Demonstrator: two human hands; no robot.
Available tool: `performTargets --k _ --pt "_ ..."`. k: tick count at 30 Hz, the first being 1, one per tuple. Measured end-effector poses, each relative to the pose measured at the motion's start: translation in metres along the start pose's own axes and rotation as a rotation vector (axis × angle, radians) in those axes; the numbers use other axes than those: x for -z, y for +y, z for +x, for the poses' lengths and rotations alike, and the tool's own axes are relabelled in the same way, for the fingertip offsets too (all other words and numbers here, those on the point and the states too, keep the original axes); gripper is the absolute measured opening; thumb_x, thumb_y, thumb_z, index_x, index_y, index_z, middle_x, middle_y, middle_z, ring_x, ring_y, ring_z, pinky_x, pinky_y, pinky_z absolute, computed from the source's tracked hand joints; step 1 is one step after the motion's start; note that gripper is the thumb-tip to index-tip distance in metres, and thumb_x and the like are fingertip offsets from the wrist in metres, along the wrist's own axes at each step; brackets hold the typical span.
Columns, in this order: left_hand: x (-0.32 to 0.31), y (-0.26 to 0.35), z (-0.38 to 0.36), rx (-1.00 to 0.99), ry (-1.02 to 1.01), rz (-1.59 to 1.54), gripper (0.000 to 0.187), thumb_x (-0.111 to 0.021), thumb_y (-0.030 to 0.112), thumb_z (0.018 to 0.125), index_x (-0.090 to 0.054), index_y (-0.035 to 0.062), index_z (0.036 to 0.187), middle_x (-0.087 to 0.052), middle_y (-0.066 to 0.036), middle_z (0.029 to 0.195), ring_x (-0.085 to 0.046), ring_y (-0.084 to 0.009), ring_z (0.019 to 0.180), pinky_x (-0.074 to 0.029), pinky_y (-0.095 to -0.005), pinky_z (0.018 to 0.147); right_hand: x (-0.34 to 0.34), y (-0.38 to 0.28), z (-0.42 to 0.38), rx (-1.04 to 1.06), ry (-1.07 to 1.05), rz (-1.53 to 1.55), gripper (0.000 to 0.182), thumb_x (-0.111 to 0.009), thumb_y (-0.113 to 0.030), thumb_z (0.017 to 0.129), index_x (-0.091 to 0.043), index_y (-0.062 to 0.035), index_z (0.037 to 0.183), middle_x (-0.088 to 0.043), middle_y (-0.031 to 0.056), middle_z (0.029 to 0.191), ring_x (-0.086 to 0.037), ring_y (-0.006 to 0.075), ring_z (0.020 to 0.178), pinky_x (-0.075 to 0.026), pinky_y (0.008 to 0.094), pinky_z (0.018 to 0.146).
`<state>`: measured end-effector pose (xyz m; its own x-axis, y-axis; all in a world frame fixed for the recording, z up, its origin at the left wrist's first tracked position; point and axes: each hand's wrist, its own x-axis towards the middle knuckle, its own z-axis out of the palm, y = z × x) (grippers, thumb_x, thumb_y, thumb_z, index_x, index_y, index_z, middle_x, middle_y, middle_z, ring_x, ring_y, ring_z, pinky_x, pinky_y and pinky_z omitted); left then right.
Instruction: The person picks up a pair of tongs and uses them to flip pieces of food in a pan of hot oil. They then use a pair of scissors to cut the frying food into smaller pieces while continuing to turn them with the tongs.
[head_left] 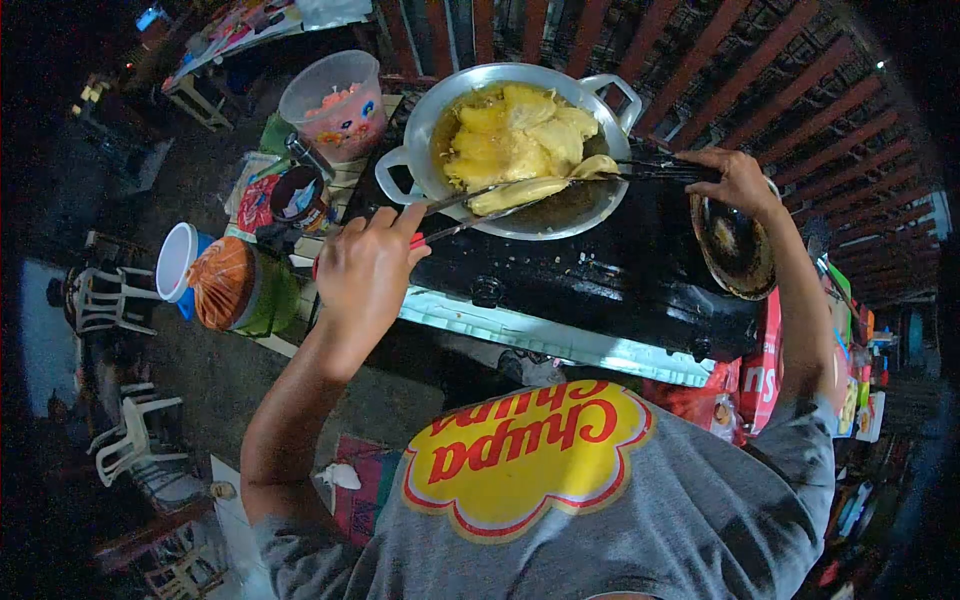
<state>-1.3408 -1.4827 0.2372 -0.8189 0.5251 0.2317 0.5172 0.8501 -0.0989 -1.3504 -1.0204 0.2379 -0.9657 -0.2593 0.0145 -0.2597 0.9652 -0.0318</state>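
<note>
A wide two-handled metal pan (475,80) on the black stove (600,280) holds oil and a heap of pale-yellow pieces (520,125). My left hand (370,260) is closed around tongs (455,225) with red on the handle; their arms reach over the pan's near rim. Between their tips lies a long yellow piece (515,197). From the other side, my right hand (735,185) grips a dark utensil with thin parallel arms (660,170), its far end at the same piece near the right rim. I cannot tell its exact kind.
Left of the stove stand a clear tub (335,100) with pink contents, a dark pot (297,195) and an orange-covered container (225,280). A dark, scorched round pan (735,245) stands at the stove's right. Behind is a slatted red fence (590,35).
</note>
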Motion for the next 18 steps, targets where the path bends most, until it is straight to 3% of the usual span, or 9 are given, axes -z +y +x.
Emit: performTargets --k 8,10,11,18 --pt "-0.002 -0.009 -0.001 -0.010 0.009 -0.046 0.040 -0.070 0.029 0.072 -0.062 0.0130 0.107 -0.062 -0.007 0.087 -0.062 -0.0258 0.077 -0.050 -0.0356 0.066 0.001 -0.018 -0.013 0.074 0.084 -0.039 0.050 -0.072 -0.032 0.072 -0.060 -0.0229 0.119 -0.063 0.0078 0.111 -0.061 0.0285 0.100 -0.050 0.0367 0.083" --pt "-0.003 -0.010 -0.001 0.017 0.004 -0.045 0.040 -0.070 0.029 0.072 -0.062 0.0130 0.108 -0.062 -0.007 0.087 -0.063 -0.0259 0.078 -0.050 -0.0355 0.066 0.001 -0.035 -0.020 0.150 0.170 -0.202 0.051 -0.071 -0.030 0.072 -0.059 -0.0233 0.121 -0.064 0.0059 0.109 -0.061 0.0275 0.098 -0.050 0.0360 0.082" --pt "-0.003 -0.011 -0.001 0.015 0.003 -0.047 0.040 -0.070 0.029 0.072 -0.062 0.0130 0.108 -0.062 -0.007 0.087 -0.063 -0.0259 0.078 -0.050 -0.0355 0.066 0.002 -0.042 -0.023 0.181 0.176 -0.224 0.055 -0.073 -0.024 0.067 -0.059 -0.0184 0.120 -0.063 0.0078 0.106 -0.061 0.0268 0.097 -0.049 0.0387 0.084" --pt "-0.002 -0.017 -0.003 0.028 -0.013 -0.042 0.041 -0.071 0.027 0.072 -0.062 0.0128 0.109 -0.062 -0.008 0.085 -0.063 -0.0260 0.077 -0.050 -0.0342 0.066 -0.008 -0.037 -0.035 0.215 0.192 -0.346 0.061 -0.071 -0.023 0.067 -0.055 -0.0216 0.126 -0.061 0.0046 0.107 -0.058 0.0255 0.100 -0.047 0.0383 0.086"
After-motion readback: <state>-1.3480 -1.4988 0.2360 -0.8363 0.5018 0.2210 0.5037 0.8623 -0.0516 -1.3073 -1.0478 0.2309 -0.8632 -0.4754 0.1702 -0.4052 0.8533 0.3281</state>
